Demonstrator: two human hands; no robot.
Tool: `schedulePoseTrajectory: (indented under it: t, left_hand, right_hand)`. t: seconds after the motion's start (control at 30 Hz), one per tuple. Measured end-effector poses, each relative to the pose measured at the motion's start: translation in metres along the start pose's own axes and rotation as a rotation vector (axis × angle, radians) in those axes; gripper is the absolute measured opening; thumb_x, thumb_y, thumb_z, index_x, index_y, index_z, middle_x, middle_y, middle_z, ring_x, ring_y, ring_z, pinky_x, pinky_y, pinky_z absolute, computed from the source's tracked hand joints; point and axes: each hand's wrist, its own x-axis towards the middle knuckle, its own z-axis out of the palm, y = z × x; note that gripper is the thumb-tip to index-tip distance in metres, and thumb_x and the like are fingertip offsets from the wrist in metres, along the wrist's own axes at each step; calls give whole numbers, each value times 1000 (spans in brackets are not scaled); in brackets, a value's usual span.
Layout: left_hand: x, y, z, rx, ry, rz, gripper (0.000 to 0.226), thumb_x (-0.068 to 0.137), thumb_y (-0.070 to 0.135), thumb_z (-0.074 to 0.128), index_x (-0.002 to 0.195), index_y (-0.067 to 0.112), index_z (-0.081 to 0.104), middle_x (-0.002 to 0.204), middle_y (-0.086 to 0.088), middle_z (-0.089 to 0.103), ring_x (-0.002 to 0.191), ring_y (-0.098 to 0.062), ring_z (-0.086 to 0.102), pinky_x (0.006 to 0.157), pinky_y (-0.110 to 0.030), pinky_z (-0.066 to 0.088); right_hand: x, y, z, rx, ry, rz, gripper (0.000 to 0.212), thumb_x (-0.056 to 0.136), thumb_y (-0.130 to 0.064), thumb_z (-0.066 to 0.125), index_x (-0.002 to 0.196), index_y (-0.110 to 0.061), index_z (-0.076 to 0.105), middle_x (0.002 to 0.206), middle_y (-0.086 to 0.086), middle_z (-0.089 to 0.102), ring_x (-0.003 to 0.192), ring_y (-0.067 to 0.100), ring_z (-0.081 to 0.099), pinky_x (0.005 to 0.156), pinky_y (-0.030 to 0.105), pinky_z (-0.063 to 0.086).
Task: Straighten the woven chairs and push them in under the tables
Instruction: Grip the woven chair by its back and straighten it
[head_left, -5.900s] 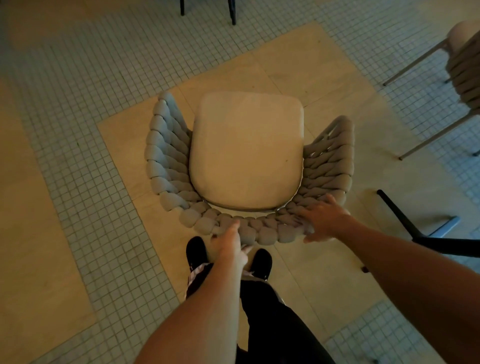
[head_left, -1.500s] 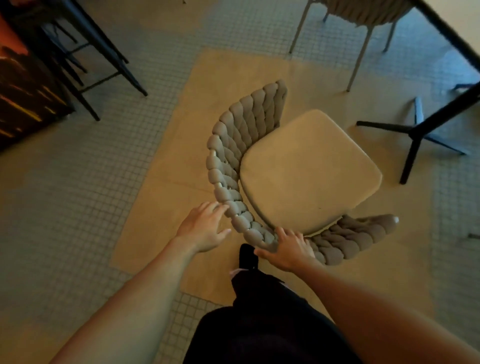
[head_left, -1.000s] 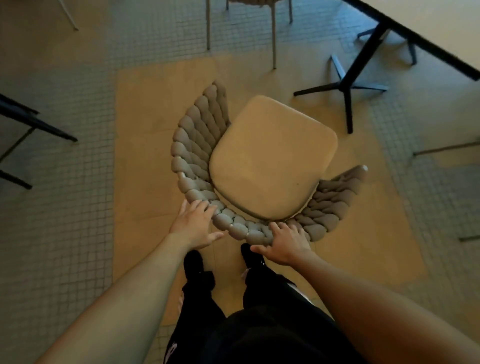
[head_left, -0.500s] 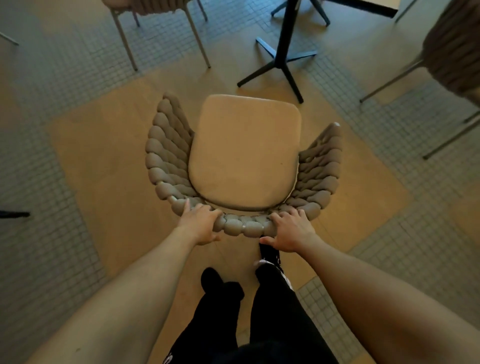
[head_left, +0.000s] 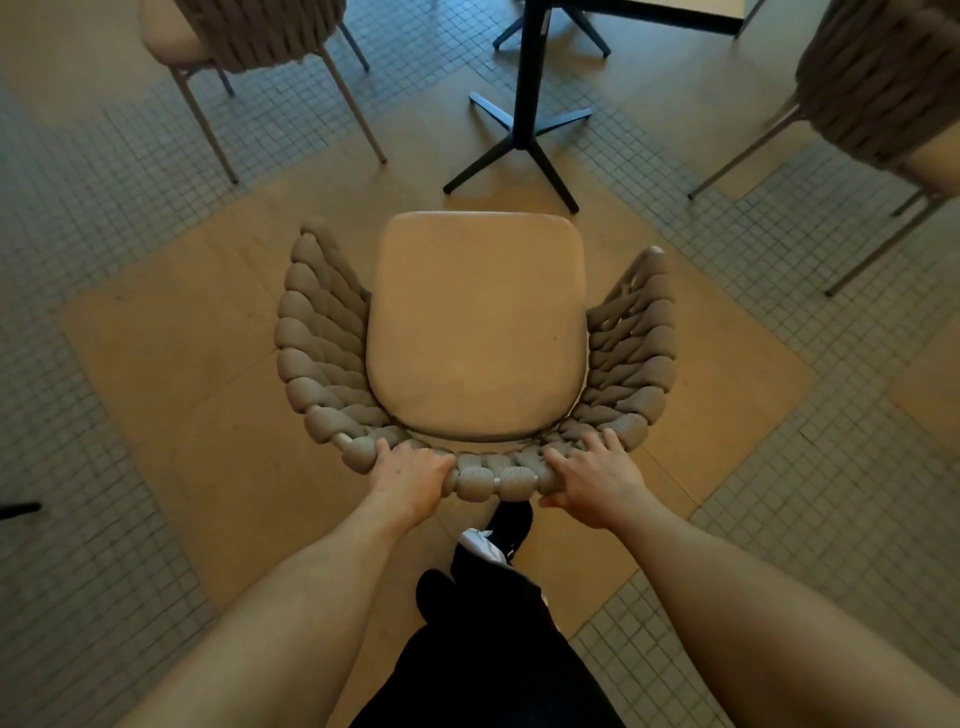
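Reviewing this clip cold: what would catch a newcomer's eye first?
The woven chair fills the middle of the view, its pale seat facing the black table base just beyond. The left hand and right hand both grip its braided back rim at the near edge. Two more woven chairs stand at the top corners.

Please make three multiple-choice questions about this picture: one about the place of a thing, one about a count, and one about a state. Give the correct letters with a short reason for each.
1. Where is the black table base?
A. beyond the seat's front edge
B. behind the person
C. on the seat

2. How many other woven chairs are partly in view?
A. none
B. two
C. four

3. What are the hands doing?
A. hanging free
B. gripping the backrest rim
C. pressing the seat cushion

Answers:
1 A, it stands just past the held chair.
2 B, one upper left, one upper right.
3 B, the left hand and right hand curl over the woven rim.
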Motion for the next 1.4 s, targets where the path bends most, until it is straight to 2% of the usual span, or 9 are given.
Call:
schedulePoseTrajectory:
  t: [0.23,0.6,1.03,1.4]
  left_hand:
    - [45,-27,-33,38,24,17,34,93,25,54,124,39,55,115,3,65,113,-27,57,106,-60,27]
    - [115,-52,-104,70,37,35,37,92,29,55,128,41,55,121,4,64,118,-25,57,107,-56,30]
    - [222,-79,-200,66,50,92,35,94,32,55,127,40,55,117,2,65,114,-27,58,106,-56,29]
    - [283,-108,-249,111,66,111,35,92,31,57,126,38,55,115,2,66,112,-27,60,105,-56,31]
  right_hand:
    - [34,12,-36,52,27,44,68,95,-73,42,145,-27,40,138,8,61,138,35,38,117,56,18]
    - [99,51,-91,77,71,65,61,95,-70,44,138,-26,44,133,4,63,135,35,40,115,55,21]
    - [193,121,-164,111,57,126,66,95,-70,45,146,-28,39,136,5,62,138,34,38,114,55,20]
    - [253,147,-206,137,69,158,67,93,-70,48,146,-30,40,134,3,63,137,32,37,111,53,19]
